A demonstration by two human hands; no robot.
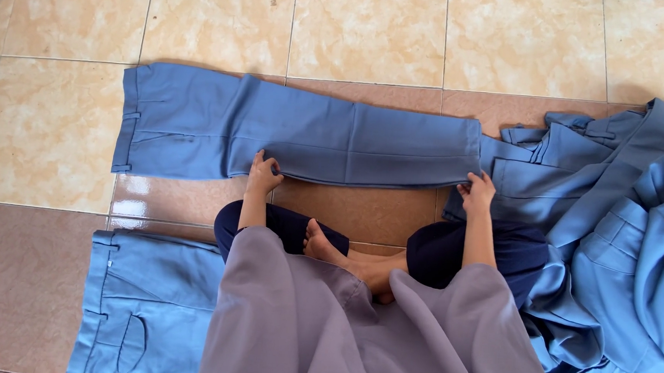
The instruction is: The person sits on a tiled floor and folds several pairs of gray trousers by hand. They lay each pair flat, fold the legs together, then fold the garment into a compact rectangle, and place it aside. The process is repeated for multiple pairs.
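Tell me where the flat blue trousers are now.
In the head view, the flat blue trousers lie across the tiled floor, with both hands on their near edge, left of the heap of blue clothes.

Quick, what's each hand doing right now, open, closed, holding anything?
Left hand: closed, pinching the near edge of the flat blue cloth trousers on the tiled floor.
Right hand: closed, gripping the trousers' hem end.

To the right of the right-hand grip a loose heap of blue garments [620,250] sprawls over the floor [372,28], crumpled and overlapping. Below and to the left of the left-hand grip lies another pair of blue trousers [144,306], flat, its pocket showing. The floor is glossy tile, beige marbled squares beyond the grips and reddish-brown ones [26,283] nearer in.
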